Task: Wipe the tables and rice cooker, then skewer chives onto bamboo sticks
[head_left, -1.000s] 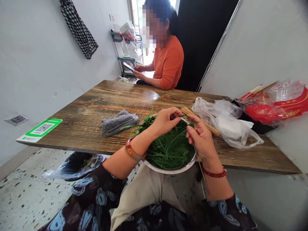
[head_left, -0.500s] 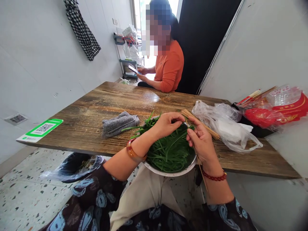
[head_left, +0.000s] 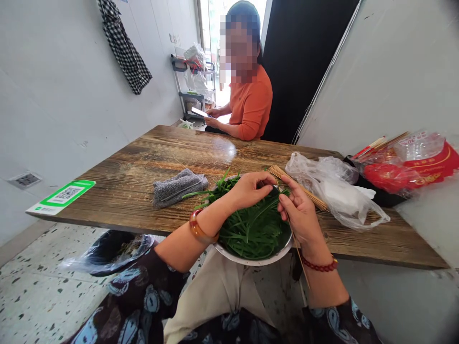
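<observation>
Head view: a towel (head_left: pixel 179 188) lies left of the bowl (head_left: pixel 247 262), heaped inside with loose greens (head_left: pixel 251 234), so plenty seems left. Over it, the left hand (head_left: pixel 251 188) curls, its hold unclear to me; the right hand (head_left: pixel 299 208) pinches one stick (head_left: pixel 297 247). Bundled sticks (head_left: pixel 315 198) lie right of it, apparently unused.

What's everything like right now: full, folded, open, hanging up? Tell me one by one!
Bowl: full of greens
Greens: loose, heaped
Left hand: fingers bent over the bowl; grip hard to tell
Right hand: pinching a thin stick
Gray cloth: folded
Plastic bag: crumpled
Phone: held, screen bright
Bin: open, bag-lined, scraps inside
Checked cloth: hanging
</observation>
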`<state>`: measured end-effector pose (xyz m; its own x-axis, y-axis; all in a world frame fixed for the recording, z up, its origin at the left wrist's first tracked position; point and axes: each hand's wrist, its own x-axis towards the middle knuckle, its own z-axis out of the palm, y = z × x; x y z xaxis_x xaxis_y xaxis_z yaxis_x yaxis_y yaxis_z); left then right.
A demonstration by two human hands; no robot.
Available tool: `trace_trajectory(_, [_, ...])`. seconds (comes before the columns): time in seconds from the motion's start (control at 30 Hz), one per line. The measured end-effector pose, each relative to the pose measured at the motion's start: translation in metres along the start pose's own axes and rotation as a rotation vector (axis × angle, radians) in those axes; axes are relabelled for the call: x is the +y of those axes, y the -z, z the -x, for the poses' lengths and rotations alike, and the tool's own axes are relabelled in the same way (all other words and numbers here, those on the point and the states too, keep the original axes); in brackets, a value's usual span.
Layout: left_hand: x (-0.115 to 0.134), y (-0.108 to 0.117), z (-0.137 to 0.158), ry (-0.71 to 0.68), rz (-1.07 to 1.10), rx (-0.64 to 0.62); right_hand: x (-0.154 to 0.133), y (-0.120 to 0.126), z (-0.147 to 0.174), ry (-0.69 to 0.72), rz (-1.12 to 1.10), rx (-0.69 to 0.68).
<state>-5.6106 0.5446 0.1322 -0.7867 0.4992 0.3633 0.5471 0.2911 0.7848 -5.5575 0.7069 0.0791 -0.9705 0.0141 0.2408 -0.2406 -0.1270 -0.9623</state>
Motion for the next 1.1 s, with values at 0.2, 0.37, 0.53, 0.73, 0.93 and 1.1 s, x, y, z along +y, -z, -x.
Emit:
trace_trajectory(0.2, [-0.0023,0.0017,-0.0011,0.098,0.191,0.045,-0.0007,0.0008,0.0007,-0.003,0.024,-0.058])
trace_trajectory(0.37, [-0.0036,-0.0003,-0.0010,0.167,0.270,-0.044,-0.0001,0.0002,0.0020,-0.016,0.031,-0.083])
trace_trajectory(0.53, [-0.0021,-0.0018,0.0008,0.234,0.396,-0.076,0.0000,-0.0004,0.0025,-0.027,0.057,-0.116])
trace_trajectory(0.73, [-0.0045,-0.0025,0.0028,0.263,0.461,-0.036,0.0017,-0.0008,0.0021,-0.022,0.074,-0.127])
trace_trajectory(0.93, [-0.0037,-0.0037,0.0043,0.298,0.456,-0.111,0.0005,-0.0023,0.0037,-0.025,0.083,-0.131])
trace_trajectory(1.1, [-0.0046,-0.0045,0.0048,0.278,0.442,-0.167,0.0034,-0.0018,0.0035,-0.017,0.085,-0.106])
